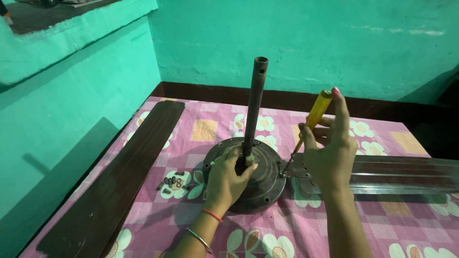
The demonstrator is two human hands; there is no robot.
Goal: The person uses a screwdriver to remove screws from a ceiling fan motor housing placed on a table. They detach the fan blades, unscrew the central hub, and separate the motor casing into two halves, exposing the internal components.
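- Nearest the camera, the left hand [228,180] sits on top of the dark round fan motor housing [260,193], fingers curled together around the base of the downrod [255,107] where it meets the hub, basically pinning the whole thing steady on the pink floral cloth [334,224].
- The motor is in the middle of the cloth, rod pointing straight up.
- Just right of it, the right hand [330,150] has its fingers clamped on a yellow-handled screwdriver [313,119], tip angled down to the spot where the metal blade bracket [301,172] meets the rim of the housing. Can't really tell if the tip is seated in a screw head, it's too small to see.
- So progress-wise, I'd guess this is somewhere in the middle: the one blade on the right [406,177] looks joined at its bracket, with that joint being worked on now.
- A second blade [114,177] lies loose off to the left, well apart from the motor, not attached to anything.
- A small pile of loose screws [171,182] is on the cloth between that blade and the housing, so there's fastening work not done yet.
- Behind it all, the green wall [296,43].
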